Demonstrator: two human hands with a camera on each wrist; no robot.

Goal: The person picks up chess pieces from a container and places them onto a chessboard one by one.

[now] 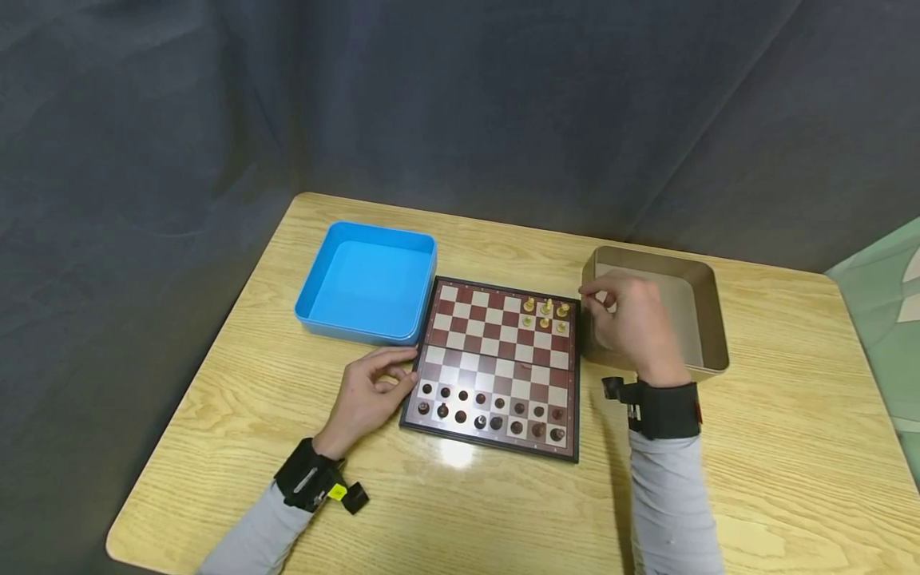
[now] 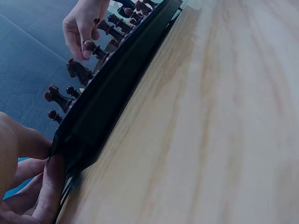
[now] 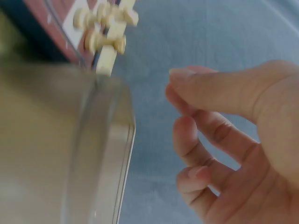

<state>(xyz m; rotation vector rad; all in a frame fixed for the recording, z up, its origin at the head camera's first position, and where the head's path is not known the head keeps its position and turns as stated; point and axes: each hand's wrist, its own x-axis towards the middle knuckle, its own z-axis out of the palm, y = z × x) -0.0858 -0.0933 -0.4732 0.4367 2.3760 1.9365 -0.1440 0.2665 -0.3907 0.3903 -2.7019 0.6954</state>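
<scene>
A folding chessboard [image 1: 483,361] lies on the table. Two rows of dark chess pieces [image 1: 461,417] stand along its near side, and a small group of light chess pieces [image 1: 545,308] fills its far right corner. My left hand [image 1: 362,399] holds the board's left edge; the left wrist view shows thumb and fingers [image 2: 51,189] around the board's corner. Above the left rim of a brown tin [image 1: 707,319] is my right hand [image 1: 631,315]. In the right wrist view its thumb [image 3: 210,88] overlaps the index fingertip, with no piece visible; whether something small is hidden there is unclear.
A blue box [image 1: 374,279] stands to the left of the board, close to its far left corner. The brown tin sits just right of the board. Behind the wooden table [image 1: 460,523] hangs a dark curtain [image 1: 467,120].
</scene>
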